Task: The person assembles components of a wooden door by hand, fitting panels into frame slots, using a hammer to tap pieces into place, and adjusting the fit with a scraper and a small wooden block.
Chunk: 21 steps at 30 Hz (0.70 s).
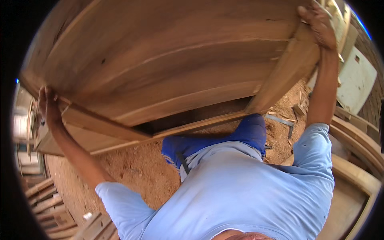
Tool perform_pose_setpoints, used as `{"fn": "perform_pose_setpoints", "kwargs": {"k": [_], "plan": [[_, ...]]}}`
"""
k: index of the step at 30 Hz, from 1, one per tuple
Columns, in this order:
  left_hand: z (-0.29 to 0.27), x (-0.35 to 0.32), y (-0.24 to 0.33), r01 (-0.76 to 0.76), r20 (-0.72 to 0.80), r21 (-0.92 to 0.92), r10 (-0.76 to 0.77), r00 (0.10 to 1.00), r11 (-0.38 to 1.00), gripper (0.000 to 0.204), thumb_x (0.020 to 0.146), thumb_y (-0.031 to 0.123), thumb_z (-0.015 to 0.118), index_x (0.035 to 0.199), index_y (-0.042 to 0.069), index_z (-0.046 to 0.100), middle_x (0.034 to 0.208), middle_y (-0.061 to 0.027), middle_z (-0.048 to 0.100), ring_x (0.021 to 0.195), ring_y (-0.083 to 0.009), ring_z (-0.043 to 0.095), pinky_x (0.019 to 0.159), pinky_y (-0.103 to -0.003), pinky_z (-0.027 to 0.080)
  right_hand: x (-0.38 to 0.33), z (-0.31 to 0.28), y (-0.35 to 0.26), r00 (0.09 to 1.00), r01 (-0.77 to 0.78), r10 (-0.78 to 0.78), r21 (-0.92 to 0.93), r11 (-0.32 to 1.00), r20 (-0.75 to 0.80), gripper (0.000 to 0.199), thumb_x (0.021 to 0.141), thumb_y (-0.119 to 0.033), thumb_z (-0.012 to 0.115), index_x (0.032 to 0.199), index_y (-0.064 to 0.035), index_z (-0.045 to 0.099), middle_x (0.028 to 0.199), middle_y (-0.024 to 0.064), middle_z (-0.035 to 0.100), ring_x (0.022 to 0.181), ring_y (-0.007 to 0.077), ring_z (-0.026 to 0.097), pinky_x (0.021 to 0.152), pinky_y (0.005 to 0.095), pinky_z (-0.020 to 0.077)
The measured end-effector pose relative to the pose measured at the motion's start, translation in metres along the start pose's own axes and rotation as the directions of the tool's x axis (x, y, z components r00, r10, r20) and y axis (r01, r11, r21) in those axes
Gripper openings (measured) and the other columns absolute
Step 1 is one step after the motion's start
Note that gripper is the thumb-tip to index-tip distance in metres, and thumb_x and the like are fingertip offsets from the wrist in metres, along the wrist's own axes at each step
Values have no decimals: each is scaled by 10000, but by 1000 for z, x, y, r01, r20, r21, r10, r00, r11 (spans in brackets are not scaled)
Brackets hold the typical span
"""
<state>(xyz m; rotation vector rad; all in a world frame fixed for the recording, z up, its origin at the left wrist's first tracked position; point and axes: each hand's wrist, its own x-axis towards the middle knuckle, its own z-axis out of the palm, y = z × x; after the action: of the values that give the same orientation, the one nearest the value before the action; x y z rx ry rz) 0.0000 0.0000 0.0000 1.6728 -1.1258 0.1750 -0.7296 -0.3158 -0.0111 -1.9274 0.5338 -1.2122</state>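
Observation:
A large framed wooden panel (172, 76), made of wide brown boards with lengthwise seams, fills the upper part of the head view. It stands tilted in front of my legs. My left hand (49, 106) is closed on its left edge, with the arm stretched out. Higher up, at the far right corner, my right hand (318, 25) grips the other edge, its thumb on the face of the boards. Along the near side, a dark gap (200, 114) shows between the boards and the bottom rail. The fingers' far sides are hidden behind the wood.
Sawdust and wood chips cover the ground (140, 172). An L-shaped metal square (284, 121) lies by my right knee. Stacked wood pieces (50, 200) sit at the left. At the right are a pale board (356, 82), curved wooden pieces (356, 138) and a wooden frame (358, 176).

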Motion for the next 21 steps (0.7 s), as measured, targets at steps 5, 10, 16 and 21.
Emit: {"fn": "perform_pose_setpoints", "kwargs": {"k": [5, 10, 16, 21], "plan": [[48, -44, -7, 55, -51, -114, -61, 997, 992, 368, 1020, 424, 644, 1140, 78, 626, 988, 30, 606, 934, -100, 524, 874, -301, 436, 10, -28, 14, 994, 6, -5, -7, 1000, 109, 440, 838, -51, 787, 1232, 57, 625, 1057, 97, 735, 867, 139, 714, 775, 274, 578], [34, -26, 9, -39, 16, -18, 39, 999, 999, 290, 1041, 388, 620, 1093, 103, 624, 902, 55, 562, 848, -77, 490, 821, -262, 414, 5, -33, 19, 991, -34, 39, -44, 998, 132, 383, 852, -72, 793, 1184, 47, 643, 1015, 76, 735, 865, 125, 706, 752, 277, 581], [32, -19, 5, 68, -58, -168, -78, 995, 983, 235, 1063, 349, 589, 1071, 117, 618, 874, 51, 556, 824, -75, 495, 827, -270, 433, 11, -30, 5, 1000, -4, 9, -163, 987, 30, 490, 888, -308, 811, 1205, 23, 640, 1012, 28, 719, 841, 67, 673, 670, 223, 545], [25, -15, -2, 86, -68, -203, -102, 992, 975, 206, 1060, 323, 602, 1070, 118, 618, 892, 45, 581, 822, -79, 514, 840, -276, 442, 12, -22, 13, 997, 52, -46, -88, 995, 67, 471, 946, -351, 746, 1256, -24, 611, 1027, -6, 706, 832, 39, 647, 677, 185, 519]]}}
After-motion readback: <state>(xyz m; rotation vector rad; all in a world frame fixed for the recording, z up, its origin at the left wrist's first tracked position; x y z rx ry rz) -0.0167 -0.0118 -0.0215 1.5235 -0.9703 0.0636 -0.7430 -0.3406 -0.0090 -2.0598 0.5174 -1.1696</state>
